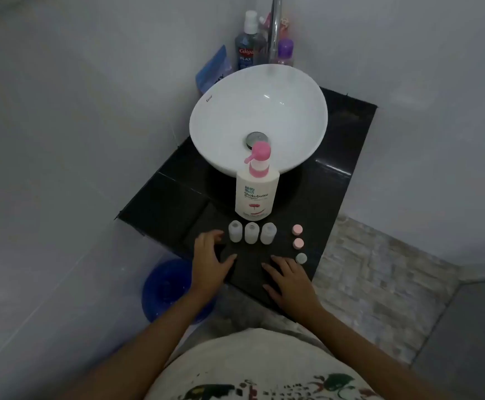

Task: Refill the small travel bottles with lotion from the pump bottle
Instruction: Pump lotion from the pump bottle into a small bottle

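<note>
The pump bottle (257, 194) stands upright on the black table (160, 203), just in front of the sink (221, 116). Its white label reads "Shokubutsu" under some characters I cannot make out, and its pink pump head (260, 153) has the spout turned to my left. Just in front of it, 3 small bottles (252, 232) stand in a row, open-topped and close together. To their right, 3 caps (298, 243) lie in a line running toward me: 2 pink, then 1 grey nearest me.

My left hand (211, 262) rests on the table just left of the row, fingers (215, 235) spread and loosely bent, holding nothing, the tips near the leftmost bottle but not touching it. My right hand (289, 280) lies flat on the table edge below the caps, fingers spread, holding nothing.

The sink rim carries a small word that looks like "Kassa". Behind it stands a mouthwash bottle (247, 50) marked "Colgate Plax", beside a chrome tap (274, 27) and a purple-capped bottle (285, 51). A blue basin (169, 290) sits on the floor to my left.
</note>
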`<state>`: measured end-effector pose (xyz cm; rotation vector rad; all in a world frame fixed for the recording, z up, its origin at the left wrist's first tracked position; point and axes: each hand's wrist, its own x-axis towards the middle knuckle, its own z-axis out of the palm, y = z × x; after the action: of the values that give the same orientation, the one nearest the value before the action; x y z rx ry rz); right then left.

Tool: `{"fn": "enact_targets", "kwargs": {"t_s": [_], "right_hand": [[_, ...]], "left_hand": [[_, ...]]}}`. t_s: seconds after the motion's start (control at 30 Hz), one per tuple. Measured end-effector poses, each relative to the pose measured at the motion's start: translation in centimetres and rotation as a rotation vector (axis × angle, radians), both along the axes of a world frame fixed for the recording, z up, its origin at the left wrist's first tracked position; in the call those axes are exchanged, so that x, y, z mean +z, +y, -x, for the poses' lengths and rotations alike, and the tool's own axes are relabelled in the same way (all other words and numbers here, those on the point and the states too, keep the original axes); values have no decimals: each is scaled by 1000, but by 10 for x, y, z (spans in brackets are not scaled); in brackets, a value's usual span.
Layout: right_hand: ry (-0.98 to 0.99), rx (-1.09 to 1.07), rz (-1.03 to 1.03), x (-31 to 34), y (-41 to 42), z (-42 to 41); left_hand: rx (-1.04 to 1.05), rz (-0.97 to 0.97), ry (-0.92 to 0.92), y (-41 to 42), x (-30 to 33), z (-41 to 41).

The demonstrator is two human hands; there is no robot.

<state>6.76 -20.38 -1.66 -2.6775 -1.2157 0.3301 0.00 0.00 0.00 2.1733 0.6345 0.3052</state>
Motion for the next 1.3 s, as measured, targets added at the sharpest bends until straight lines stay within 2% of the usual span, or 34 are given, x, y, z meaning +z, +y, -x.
{"fn": "enact_targets", "kwargs": {"t_s": [0.13, 0.27, 0.43, 0.53, 0.67, 0.77, 0.83, 0.93, 1.03, 1.1, 1.23, 1.3], "right_hand": [[-45, 19, -16, 2, 1, 1], [-68, 30, -21, 2, -1, -2], [-15, 47, -87, 14, 6, -4], [2, -11, -292, 43, 15, -7], [62, -168, -714, 118, 37, -31], [8, -236, -1007, 183, 60, -65], [-25, -275, -1083, 219, 79, -91], [80, -253, -932, 246, 112, -124], [357, -142, -665, 242, 135, -140], [491, -93, -605, 234, 142, -142], [627, -84, -501, 218, 147, -142], [705, -125, -524, 213, 146, -144]], "left_hand": [[23, 123, 57, 12, 9, -23], [-54, 107, 68, 17, 7, -33], [-57, 140, 35, 16, 10, -37], [-22, 190, 31, 17, 15, -35], [40, 266, -58, 18, 38, -31], [70, 239, -155, 19, 69, -36], [67, 192, -215, 21, 89, -42], [39, 140, -282, 22, 118, -51], [11, 123, -304, 21, 135, -56], [8, 98, -289, 20, 141, -56], [21, 18, -239, 20, 147, -53], [22, -47, -209, 20, 148, -52]]}}
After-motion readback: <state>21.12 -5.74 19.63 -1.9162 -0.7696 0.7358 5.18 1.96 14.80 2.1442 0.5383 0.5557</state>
